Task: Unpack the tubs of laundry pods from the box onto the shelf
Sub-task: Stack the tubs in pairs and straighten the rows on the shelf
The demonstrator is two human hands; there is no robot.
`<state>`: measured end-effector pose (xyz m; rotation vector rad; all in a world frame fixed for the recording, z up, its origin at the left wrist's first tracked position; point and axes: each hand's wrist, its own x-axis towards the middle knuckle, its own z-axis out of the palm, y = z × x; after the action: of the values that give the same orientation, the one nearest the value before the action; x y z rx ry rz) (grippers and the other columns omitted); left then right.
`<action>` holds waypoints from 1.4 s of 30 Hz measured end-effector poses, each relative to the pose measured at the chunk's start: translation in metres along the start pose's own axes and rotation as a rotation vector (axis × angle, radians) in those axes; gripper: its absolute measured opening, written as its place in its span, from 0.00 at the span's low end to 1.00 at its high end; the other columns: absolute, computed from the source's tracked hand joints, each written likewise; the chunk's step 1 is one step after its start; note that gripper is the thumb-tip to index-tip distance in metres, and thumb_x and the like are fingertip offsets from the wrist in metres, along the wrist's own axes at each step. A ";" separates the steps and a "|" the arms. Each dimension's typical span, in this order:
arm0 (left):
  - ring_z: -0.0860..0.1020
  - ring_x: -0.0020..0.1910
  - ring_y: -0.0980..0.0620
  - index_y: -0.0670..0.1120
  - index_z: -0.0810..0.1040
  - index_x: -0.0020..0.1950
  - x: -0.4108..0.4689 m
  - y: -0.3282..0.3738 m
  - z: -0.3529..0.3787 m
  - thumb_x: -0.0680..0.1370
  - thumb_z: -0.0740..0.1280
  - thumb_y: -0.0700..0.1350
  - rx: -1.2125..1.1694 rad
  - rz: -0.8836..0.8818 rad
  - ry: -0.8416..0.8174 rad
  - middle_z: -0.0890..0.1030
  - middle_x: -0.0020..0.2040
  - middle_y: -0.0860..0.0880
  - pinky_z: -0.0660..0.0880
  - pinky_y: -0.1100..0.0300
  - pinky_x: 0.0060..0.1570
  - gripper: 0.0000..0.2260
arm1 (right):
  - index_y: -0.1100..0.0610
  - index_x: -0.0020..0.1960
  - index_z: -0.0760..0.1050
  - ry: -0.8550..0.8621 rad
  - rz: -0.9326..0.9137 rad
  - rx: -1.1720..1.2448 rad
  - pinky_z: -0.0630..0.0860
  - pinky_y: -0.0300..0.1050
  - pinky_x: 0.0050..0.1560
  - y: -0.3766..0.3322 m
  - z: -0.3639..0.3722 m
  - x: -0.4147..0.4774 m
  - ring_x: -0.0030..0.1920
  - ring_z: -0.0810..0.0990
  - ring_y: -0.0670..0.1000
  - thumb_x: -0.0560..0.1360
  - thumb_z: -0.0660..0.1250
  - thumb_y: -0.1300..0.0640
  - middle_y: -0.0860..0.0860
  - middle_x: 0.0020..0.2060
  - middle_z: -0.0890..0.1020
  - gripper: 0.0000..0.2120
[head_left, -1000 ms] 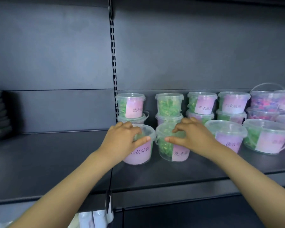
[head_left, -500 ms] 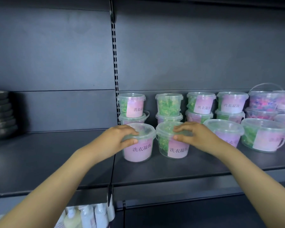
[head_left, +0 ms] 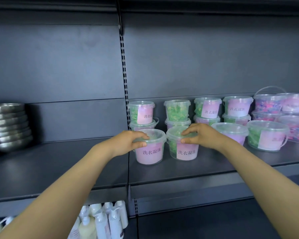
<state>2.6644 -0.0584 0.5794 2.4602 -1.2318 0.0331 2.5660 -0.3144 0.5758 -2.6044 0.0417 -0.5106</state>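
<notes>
Head view: left hand [head_left: 128, 142] pinches the lid rim of the pink-labelled tub [head_left: 149, 152]; right hand [head_left: 200, 137] pinches the rim of the green-pod tub [head_left: 185, 150], just beside it at 3 o'clock. Both stand upright on the dark metal shelf [head_left: 179, 171], with stacked tubs [head_left: 141, 112] at 12 o'clock. Clear smooth plastic, round, tapered.

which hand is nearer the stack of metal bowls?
Left. The left hand grips the leftmost front tub, well right of the metal bowls; the right hand grips the neighbouring tub, farther right.
</notes>
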 end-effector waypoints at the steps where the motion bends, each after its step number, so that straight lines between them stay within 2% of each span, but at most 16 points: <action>1: 0.67 0.70 0.54 0.48 0.72 0.68 0.000 0.000 -0.001 0.79 0.62 0.47 -0.006 0.000 -0.007 0.70 0.70 0.52 0.59 0.69 0.63 0.17 | 0.58 0.57 0.80 -0.019 0.021 0.033 0.66 0.35 0.60 -0.002 -0.002 -0.002 0.58 0.75 0.47 0.69 0.74 0.52 0.50 0.59 0.79 0.19; 4: 0.66 0.70 0.53 0.48 0.71 0.68 -0.001 0.000 -0.004 0.79 0.62 0.47 -0.022 -0.013 -0.037 0.69 0.71 0.52 0.58 0.68 0.63 0.17 | 0.58 0.59 0.79 -0.066 0.068 0.053 0.63 0.34 0.58 -0.007 -0.006 -0.005 0.58 0.73 0.44 0.70 0.74 0.53 0.50 0.61 0.78 0.20; 9: 0.68 0.68 0.50 0.47 0.73 0.66 -0.007 0.008 -0.011 0.78 0.64 0.46 0.069 -0.038 -0.002 0.71 0.69 0.49 0.62 0.62 0.66 0.16 | 0.57 0.61 0.77 -0.045 0.100 -0.087 0.67 0.38 0.58 -0.018 -0.008 -0.009 0.63 0.73 0.50 0.70 0.73 0.49 0.51 0.62 0.77 0.22; 15: 0.73 0.60 0.48 0.45 0.74 0.63 -0.016 0.039 -0.031 0.78 0.64 0.46 0.322 -0.017 0.029 0.74 0.61 0.45 0.70 0.56 0.61 0.15 | 0.57 0.64 0.74 -0.050 0.020 -0.477 0.70 0.44 0.60 -0.028 -0.021 -0.027 0.62 0.72 0.53 0.73 0.68 0.47 0.53 0.61 0.76 0.23; 18: 0.73 0.59 0.47 0.47 0.74 0.62 -0.024 0.064 -0.035 0.79 0.61 0.49 0.427 -0.025 0.037 0.73 0.61 0.47 0.72 0.53 0.59 0.14 | 0.57 0.60 0.75 -0.109 -0.037 -0.662 0.73 0.50 0.56 -0.029 -0.037 -0.048 0.60 0.71 0.55 0.74 0.67 0.47 0.54 0.57 0.76 0.20; 21: 0.73 0.58 0.47 0.48 0.73 0.60 -0.029 0.093 -0.036 0.79 0.60 0.51 0.502 -0.029 0.078 0.73 0.60 0.48 0.73 0.52 0.57 0.13 | 0.58 0.58 0.75 -0.131 -0.053 -0.782 0.73 0.48 0.54 -0.022 -0.058 -0.070 0.59 0.72 0.56 0.74 0.66 0.46 0.55 0.56 0.76 0.19; 23: 0.74 0.57 0.47 0.48 0.74 0.58 -0.030 0.116 -0.033 0.79 0.59 0.52 0.492 -0.026 0.119 0.74 0.59 0.48 0.73 0.52 0.56 0.13 | 0.56 0.61 0.74 -0.133 -0.033 -0.790 0.74 0.50 0.56 -0.010 -0.075 -0.086 0.59 0.73 0.55 0.74 0.65 0.45 0.54 0.58 0.77 0.21; 26: 0.75 0.56 0.48 0.47 0.76 0.55 -0.024 0.156 -0.020 0.79 0.60 0.52 0.470 0.027 0.180 0.75 0.56 0.47 0.73 0.53 0.55 0.12 | 0.54 0.65 0.72 -0.137 0.012 -0.772 0.72 0.47 0.56 0.014 -0.105 -0.116 0.62 0.72 0.55 0.75 0.64 0.45 0.53 0.61 0.75 0.22; 31: 0.74 0.59 0.46 0.48 0.75 0.59 -0.006 0.228 0.020 0.79 0.59 0.53 0.470 -0.002 0.220 0.75 0.59 0.47 0.72 0.53 0.57 0.13 | 0.55 0.63 0.74 -0.114 0.022 -0.730 0.71 0.47 0.60 0.070 -0.152 -0.156 0.62 0.73 0.55 0.74 0.65 0.46 0.53 0.59 0.77 0.21; 35: 0.73 0.60 0.47 0.46 0.74 0.59 0.015 0.281 0.055 0.79 0.59 0.50 0.485 -0.048 0.249 0.75 0.60 0.47 0.69 0.59 0.54 0.13 | 0.53 0.66 0.72 -0.104 -0.013 -0.675 0.72 0.46 0.60 0.122 -0.182 -0.169 0.62 0.72 0.53 0.74 0.66 0.46 0.52 0.62 0.76 0.23; 42: 0.74 0.57 0.47 0.46 0.75 0.57 0.056 0.320 0.082 0.79 0.58 0.49 0.429 -0.146 0.314 0.77 0.58 0.46 0.73 0.56 0.52 0.11 | 0.53 0.63 0.74 -0.114 -0.029 -0.601 0.73 0.48 0.57 0.186 -0.206 -0.162 0.59 0.73 0.53 0.73 0.66 0.46 0.53 0.58 0.77 0.20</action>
<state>2.4383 -0.3025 0.6197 2.7537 -0.9833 0.6820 2.3519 -0.5534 0.6008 -3.2202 0.1387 -0.4014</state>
